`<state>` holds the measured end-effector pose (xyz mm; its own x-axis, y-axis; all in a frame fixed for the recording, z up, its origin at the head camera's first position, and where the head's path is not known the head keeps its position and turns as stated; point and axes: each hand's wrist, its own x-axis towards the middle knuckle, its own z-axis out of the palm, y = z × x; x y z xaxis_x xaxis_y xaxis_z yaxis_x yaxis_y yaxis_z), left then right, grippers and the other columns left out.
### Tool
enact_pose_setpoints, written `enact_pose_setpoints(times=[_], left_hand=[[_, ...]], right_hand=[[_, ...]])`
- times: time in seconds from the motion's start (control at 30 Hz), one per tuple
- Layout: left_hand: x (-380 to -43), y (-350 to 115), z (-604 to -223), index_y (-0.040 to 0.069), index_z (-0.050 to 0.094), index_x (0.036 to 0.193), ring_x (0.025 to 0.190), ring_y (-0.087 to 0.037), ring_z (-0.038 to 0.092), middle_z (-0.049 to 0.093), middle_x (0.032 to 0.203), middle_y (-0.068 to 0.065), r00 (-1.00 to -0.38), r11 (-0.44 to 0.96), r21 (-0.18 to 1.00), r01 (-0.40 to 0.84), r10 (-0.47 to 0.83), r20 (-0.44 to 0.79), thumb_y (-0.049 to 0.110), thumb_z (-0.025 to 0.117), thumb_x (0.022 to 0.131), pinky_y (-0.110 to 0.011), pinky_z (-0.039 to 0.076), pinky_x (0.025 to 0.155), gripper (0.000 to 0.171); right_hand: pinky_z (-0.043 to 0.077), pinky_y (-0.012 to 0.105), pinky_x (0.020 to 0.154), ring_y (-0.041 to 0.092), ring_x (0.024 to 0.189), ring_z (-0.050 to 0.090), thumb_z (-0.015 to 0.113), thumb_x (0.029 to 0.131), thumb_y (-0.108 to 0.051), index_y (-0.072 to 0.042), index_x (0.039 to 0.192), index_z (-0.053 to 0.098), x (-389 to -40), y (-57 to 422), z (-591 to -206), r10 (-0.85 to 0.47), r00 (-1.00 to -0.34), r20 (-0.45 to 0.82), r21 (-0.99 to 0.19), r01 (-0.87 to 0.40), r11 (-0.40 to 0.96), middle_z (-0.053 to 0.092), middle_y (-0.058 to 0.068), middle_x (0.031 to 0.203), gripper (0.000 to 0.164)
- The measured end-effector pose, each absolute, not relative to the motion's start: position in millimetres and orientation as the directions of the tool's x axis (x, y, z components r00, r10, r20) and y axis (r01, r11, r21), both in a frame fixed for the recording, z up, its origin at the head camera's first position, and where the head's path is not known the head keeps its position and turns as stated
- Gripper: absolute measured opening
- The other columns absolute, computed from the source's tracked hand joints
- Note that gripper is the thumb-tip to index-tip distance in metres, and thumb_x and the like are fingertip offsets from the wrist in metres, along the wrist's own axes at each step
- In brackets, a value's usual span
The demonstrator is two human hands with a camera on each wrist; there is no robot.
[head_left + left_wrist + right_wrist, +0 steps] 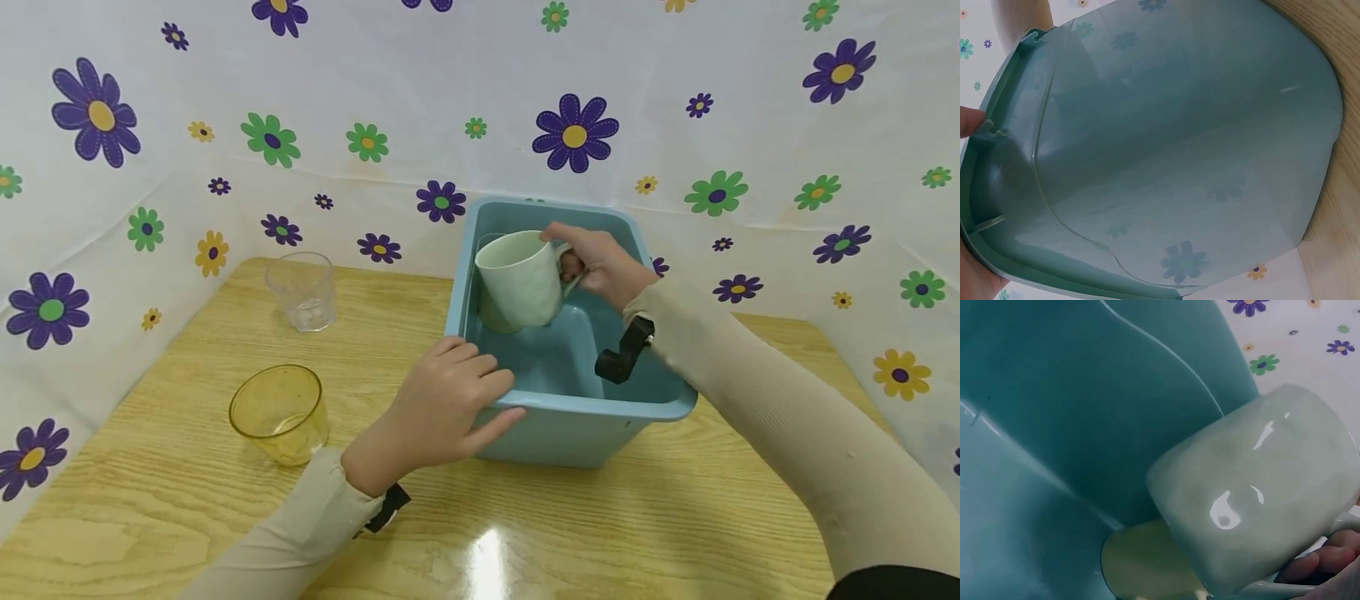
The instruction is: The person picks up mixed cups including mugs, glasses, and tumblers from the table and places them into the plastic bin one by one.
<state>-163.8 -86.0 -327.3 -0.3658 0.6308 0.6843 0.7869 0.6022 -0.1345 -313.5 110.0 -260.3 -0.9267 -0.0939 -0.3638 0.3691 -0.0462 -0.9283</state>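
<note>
I find that the mug (521, 287), tilted inside the bin (551, 442), could knock the cup (1144, 562) partly hidden behind its base should my grip slip — my right hand (603, 267) reaches over the right side, fingers (1336, 556) curled round the handle (1282, 590), while my left hand (442, 400) clasps the near rim (577, 405).

Head view bright, light soft and even, seems from above. White glare on near part of table (420, 546); soft shadow on table, near right. Blue tub (555, 433) darker inside. Flower cloth (480, 75) pale, mostly clear; right sleeve (757, 396) looks stretched toward edge. Left wrist view dimmer, bit grey and soft; faint flowers shine back off tub side. Right wrist view dark inside tub; white shiny spots on mug (1260, 481).
</note>
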Motion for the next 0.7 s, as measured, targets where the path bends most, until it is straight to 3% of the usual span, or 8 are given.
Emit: enact_pose_setpoints(times=[0.23,0.37,0.53,0.7], left_hand=[[-164,-86,-327,0.015,0.058,0.072,0.062,-0.013,0.053,0.054,0.061,0.004,-0.365,0.600,-0.138,0.788,0.635,0.681,0.040,0.054,0.090,-0.032,0.045,0.072,0.031],[-164,-86,-327,0.015,0.058,0.072,0.063,-0.014,0.053,0.053,0.061,0.004,-0.373,0.600,-0.129,0.790,0.636,0.676,0.042,0.048,0.093,-0.033,0.045,0.073,0.036],[-164,-86,-327,0.016,0.056,0.071,0.062,-0.014,0.052,0.049,0.060,0.005,-0.377,0.601,-0.123,0.790,0.634,0.675,0.044,0.039,0.096,-0.033,0.044,0.074,0.042],[-164,-86,-326,0.016,0.055,0.070,0.062,-0.014,0.051,0.048,0.059,0.005,-0.382,0.603,-0.128,0.788,0.640,0.667,0.041,0.053,0.090,-0.033,0.044,0.073,0.032]], right_hand=[[0.030,0.026,0.053,0.013,0.044,0.028,0.062,0.084,-0.012,-0.013,0.055,0.041,-316,111,-263,-0.126,-0.916,-0.382,-0.921,0.367,0.127,0.028,-0.002,0.043,0.035],[0.033,0.026,0.054,0.012,0.044,0.031,0.061,0.084,-0.014,-0.012,0.058,0.045,-319,113,-266,-0.172,-0.898,-0.404,-0.900,0.358,0.248,0.031,-0.002,0.044,0.031],[0.032,0.027,0.054,0.012,0.044,0.028,0.058,0.084,-0.014,-0.015,0.051,0.035,-320,112,-271,-0.244,-0.872,-0.425,-0.869,0.318,0.379,0.029,-0.003,0.043,0.040],[0.034,0.028,0.055,0.013,0.047,0.028,0.059,0.085,-0.014,-0.014,0.061,0.030,-319,110,-275,-0.253,-0.859,-0.445,-0.839,0.301,0.452,0.026,-0.002,0.047,0.037]])
